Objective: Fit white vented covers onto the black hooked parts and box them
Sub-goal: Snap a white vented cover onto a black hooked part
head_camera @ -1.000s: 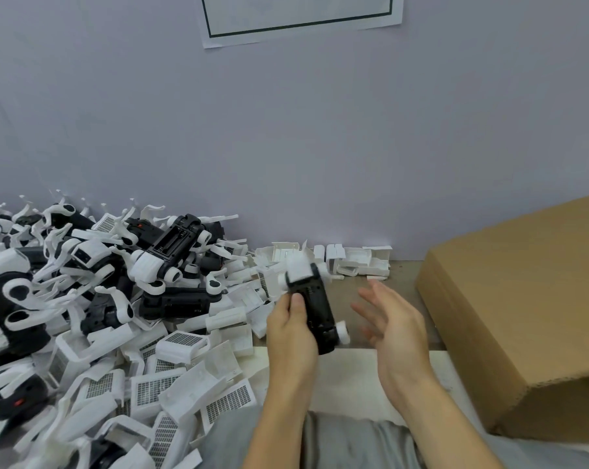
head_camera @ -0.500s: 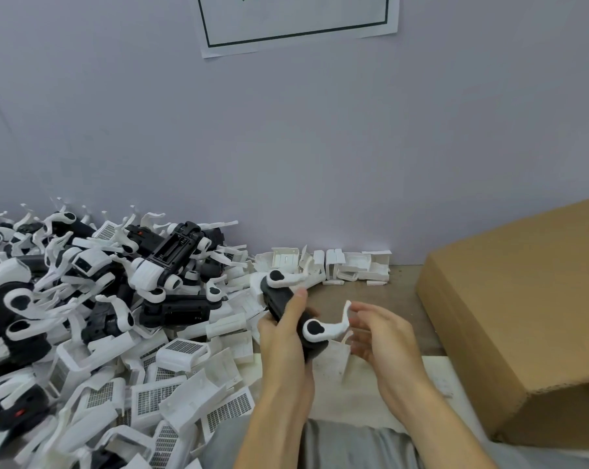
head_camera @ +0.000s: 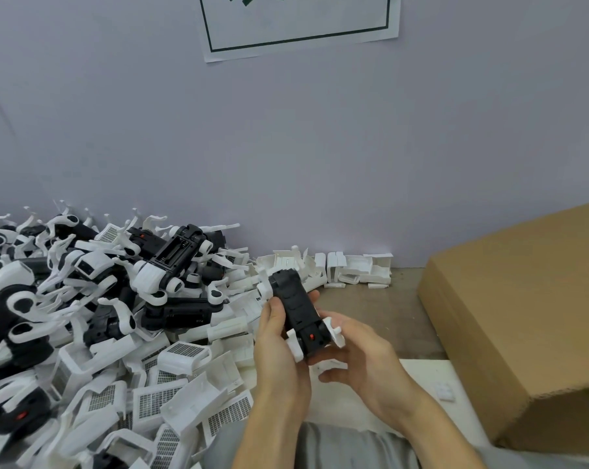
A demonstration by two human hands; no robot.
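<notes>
Both hands, left hand [head_camera: 275,336] and right hand [head_camera: 349,353], curled their fingers around one black hooked part [head_camera: 295,308], apparently orienting it for a white vented cover [head_camera: 181,355].

green-bordered paper sign [head_camera: 300,25] on lilac wall [head_camera: 286,147].

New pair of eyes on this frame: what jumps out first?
The big heap of black hooked parts and white vented covers filling the left of the table. At centre, the left hand and right hand hold one black part up. A cardboard box sits on the right.
</notes>
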